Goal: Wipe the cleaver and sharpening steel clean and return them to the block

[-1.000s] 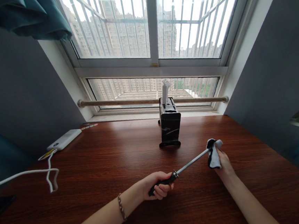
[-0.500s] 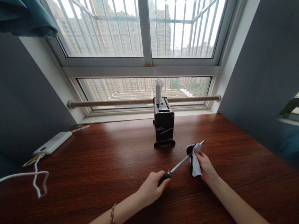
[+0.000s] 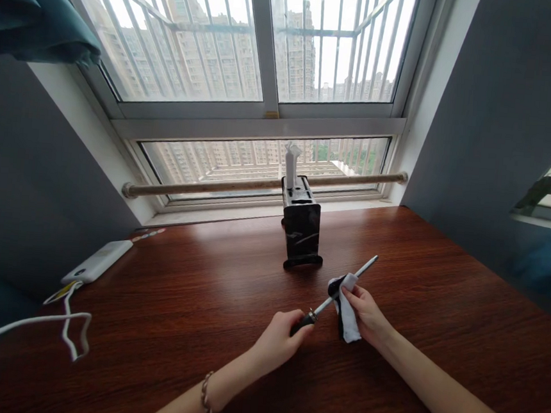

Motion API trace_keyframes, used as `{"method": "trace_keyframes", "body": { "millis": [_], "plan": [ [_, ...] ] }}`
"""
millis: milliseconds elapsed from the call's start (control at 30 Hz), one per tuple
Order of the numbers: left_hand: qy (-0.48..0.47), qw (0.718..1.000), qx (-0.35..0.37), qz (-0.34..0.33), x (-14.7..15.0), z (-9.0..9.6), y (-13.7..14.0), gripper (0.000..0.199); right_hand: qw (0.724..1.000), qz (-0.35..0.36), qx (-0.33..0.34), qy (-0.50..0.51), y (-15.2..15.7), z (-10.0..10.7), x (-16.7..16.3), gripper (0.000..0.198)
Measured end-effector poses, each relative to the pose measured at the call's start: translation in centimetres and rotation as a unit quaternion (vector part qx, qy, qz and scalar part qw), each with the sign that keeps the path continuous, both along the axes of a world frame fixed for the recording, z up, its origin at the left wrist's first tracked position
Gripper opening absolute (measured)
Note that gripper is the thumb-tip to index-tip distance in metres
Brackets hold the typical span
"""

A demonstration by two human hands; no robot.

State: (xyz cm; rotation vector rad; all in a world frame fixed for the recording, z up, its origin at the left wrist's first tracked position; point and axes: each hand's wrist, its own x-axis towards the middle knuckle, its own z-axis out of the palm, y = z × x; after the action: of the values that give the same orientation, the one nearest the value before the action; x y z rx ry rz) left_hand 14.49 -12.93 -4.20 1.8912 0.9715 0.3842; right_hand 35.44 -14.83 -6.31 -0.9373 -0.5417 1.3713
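Left hand [image 3: 279, 340] sat low in the centre of the frame, fingers clamped round the dark handle of a steel rod [image 3: 346, 283]; the rod ran up and to the right, tip free in the air above the table [image 3: 190, 302]. Right hand [image 3: 365, 311] was just right of it, fingers pinched on a black-and-white cloth [image 3: 345, 306] wrapped about the rod's lower shaft, near the handle. A bracelet [image 3: 207, 396] showed on the left wrist.

Under it all lay a dark red-brown wooden table, glossy, filling the bottom half of the frame. Grey walls closed in at left and right, and a barred window [image 3: 280, 46] took the top centre, tower blocks beyond. A wooden rail [image 3: 239, 184] crossed the sill.

Dead centre, beyond the rod, stood a black block [image 3: 301, 231] with a white handle [image 3: 290, 164] sticking up. At the left edge lay a white power bank [image 3: 97, 261] with its white cable [image 3: 48, 325] looping away. A teal curtain [image 3: 27, 11] bunched in the upper left corner.
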Motion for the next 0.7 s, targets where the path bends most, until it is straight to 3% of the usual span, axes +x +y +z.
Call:
{"method": "trace_keyframes", "body": {
  "millis": [67,100,200,300,367,433,567,700],
  "plan": [
    [0.074,0.984,0.163,0.007,-0.1,0.0,-0.3,0.014,1.000,0.002,0.003,0.005,0.0,-0.3,-0.3,0.034],
    [0.103,0.974,0.200,0.006,-0.2,0.1,-0.4,0.011,1.000,0.001,0.007,0.004,-0.1,-0.4,-0.5,0.034],
    [0.084,0.979,0.184,0.016,-0.1,0.1,-0.5,0.009,1.000,0.023,0.014,-0.006,-0.5,-0.5,-1.3,0.033],
    [-0.032,0.999,-0.007,0.021,0.2,0.0,-0.5,0.023,0.997,0.074,0.028,-0.010,-1.1,-0.7,-2.2,0.030],
    [-0.093,0.979,-0.180,0.002,0.5,-0.1,-0.4,0.029,0.994,0.097,0.039,-0.012,-1.4,-0.9,-2.5,0.028],
    [-0.147,0.941,-0.305,-0.017,0.5,-0.2,-0.3,0.031,0.993,0.107,0.044,-0.023,-1.6,-1.1,-2.7,0.027],
    [-0.206,0.877,-0.433,-0.026,0.3,-0.1,0.1,0.031,0.991,0.103,0.056,-0.063,-1.6,-1.2,-2.6,0.027],
    [-0.222,0.836,-0.498,-0.057,0.1,-0.1,0.6,0.035,0.986,0.109,0.065,-0.105,-1.7,-1.2,-2.5,0.028]
  ]
}}
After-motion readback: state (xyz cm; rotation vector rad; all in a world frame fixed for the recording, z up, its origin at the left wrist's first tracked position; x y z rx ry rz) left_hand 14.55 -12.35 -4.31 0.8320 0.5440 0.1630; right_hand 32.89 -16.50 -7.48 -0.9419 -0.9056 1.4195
